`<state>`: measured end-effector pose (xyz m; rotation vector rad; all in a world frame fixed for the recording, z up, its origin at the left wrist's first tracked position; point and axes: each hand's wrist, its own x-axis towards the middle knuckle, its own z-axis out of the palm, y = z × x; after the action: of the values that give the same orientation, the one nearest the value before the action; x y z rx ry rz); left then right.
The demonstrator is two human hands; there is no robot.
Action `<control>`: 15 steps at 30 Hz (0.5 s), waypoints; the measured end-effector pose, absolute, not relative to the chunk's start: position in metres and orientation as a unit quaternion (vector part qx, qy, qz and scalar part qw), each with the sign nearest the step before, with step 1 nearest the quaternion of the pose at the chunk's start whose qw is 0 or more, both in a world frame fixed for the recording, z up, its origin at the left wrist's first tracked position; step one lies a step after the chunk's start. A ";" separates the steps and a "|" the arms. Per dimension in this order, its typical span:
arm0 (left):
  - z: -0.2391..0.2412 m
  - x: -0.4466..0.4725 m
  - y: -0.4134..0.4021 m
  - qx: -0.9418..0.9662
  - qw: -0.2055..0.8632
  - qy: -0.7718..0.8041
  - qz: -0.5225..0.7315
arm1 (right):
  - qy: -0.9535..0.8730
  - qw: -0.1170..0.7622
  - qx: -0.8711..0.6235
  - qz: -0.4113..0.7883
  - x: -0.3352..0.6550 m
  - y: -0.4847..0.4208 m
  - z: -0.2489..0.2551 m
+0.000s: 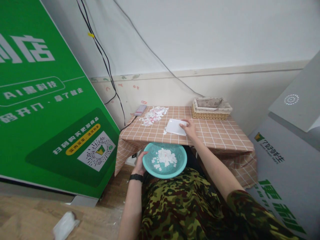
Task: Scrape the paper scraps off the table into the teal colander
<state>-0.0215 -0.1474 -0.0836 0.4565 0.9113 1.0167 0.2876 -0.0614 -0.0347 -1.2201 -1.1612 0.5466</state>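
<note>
My left hand (140,161) grips the left rim of a teal plastic colander (147,166), held just below the table's front edge against my body. Small white paper scraps (165,157) lie in its bottom. On the tabletop, my right hand (189,128) is closed on the right end of a flat white plastic board (174,127). A few white scraps (164,131) show at the board's left edge. Farther back on the left, a loose pile of white and pinkish paper pieces (154,115) is spread over the cloth.
A brown checked tablecloth (215,135) covers the table. At its back right stands a lined wicker basket (212,109). Black cables (110,71) hang at the left, beside a green sign (50,110). A grey-white cabinet (287,160) flanks the right. A white bag (65,225) lies on the floor.
</note>
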 end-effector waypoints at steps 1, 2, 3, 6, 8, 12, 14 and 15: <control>-0.083 -0.022 -0.148 0.209 0.752 0.418 0.465 | -0.511 0.630 -0.533 0.241 0.287 -0.063 -0.033; -0.083 -0.022 -0.148 0.208 0.752 0.419 0.464 | -0.513 0.628 -0.533 0.240 0.286 -0.064 -0.032; -0.082 -0.022 -0.149 0.208 0.752 0.421 0.462 | -0.514 0.628 -0.533 0.238 0.285 -0.065 -0.031; -0.080 -0.023 -0.150 0.205 0.751 0.427 0.460 | -0.532 0.622 -0.520 0.244 0.283 -0.064 -0.032; -0.078 -0.023 -0.150 0.203 0.750 0.431 0.460 | -0.549 0.612 -0.505 0.262 0.281 -0.062 -0.034; -0.076 -0.023 -0.151 0.203 0.748 0.433 0.460 | -0.552 0.605 -0.505 0.272 0.276 -0.056 -0.037; -0.074 -0.023 -0.151 0.203 0.747 0.434 0.460 | -0.556 0.604 -0.505 0.266 0.274 -0.055 -0.036; -0.074 -0.023 -0.151 0.203 0.747 0.435 0.461 | -0.560 0.601 -0.503 0.268 0.273 -0.055 -0.035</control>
<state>-0.0229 -0.1510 -0.0740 0.4442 0.9510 1.0085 0.2728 -0.0551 -0.0352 -1.1656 -1.2979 0.6199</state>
